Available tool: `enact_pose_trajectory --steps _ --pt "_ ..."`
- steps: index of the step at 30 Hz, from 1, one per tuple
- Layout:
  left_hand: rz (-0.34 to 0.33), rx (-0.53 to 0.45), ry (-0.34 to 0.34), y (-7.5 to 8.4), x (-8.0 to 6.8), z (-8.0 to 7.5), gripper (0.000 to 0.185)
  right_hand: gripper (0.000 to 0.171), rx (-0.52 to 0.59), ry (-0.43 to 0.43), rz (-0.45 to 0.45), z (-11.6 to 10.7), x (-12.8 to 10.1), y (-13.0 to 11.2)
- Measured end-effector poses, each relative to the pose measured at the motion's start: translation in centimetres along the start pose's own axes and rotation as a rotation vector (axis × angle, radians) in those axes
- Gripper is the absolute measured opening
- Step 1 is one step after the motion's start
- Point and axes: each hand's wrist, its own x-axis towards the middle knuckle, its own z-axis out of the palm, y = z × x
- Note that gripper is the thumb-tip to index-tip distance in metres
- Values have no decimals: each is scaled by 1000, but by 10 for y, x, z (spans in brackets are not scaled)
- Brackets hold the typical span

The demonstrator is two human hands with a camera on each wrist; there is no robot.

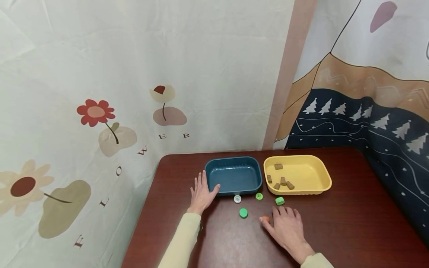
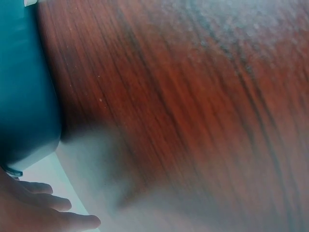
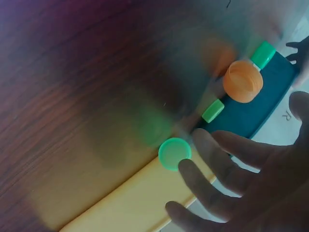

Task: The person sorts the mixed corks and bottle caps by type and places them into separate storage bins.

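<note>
Orange cap point(image 1: 265, 219) sits on the table point(image 1: 352, 223) at my right hand's point(image 1: 289, 230) thumb side, touching or nearly so; that hand lies flat, fingers spread and relaxed, gripping nothing. Just past its fingertips I see a green cap point(image 1: 279, 201), with more caps off to its left. Beyond them stands the yellow tray point(image 1: 321, 175) of brown pieces. My left hand point(image 1: 202, 193), fingers straight, rests its thumb against the blue tray point(image 1: 234, 175), probably steadying it.

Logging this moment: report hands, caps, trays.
Left hand flat against blue tray. Right hand open, thumb touching orange cap. Green caps loose between. Nothing blocking.
</note>
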Motion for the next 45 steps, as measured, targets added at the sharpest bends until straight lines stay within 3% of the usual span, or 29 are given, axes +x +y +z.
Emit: enact_pose_trajectory --steps 4,11,19,26,37,45 --pt "-4 -2 -6 0 -1 0 100 69 -52 -13 5 5 1 -4" --pt "-2 0 -3 0 -1 0 99 52 -86 -10 -29 9 2 -7" --pt "-1 -10 -1 2 -1 -1 100 37 -100 112 -129 11 0 -5" --pt "-1 -16 5 2 -2 -1 100 36 -86 142 -160 10 1 -3" --pt "10 -19 25 -1 -3 0 99 39 33 283 -241 3 21 -2" --pt "11 5 17 -1 -2 1 99 41 115 319 -226 -9 52 -7"
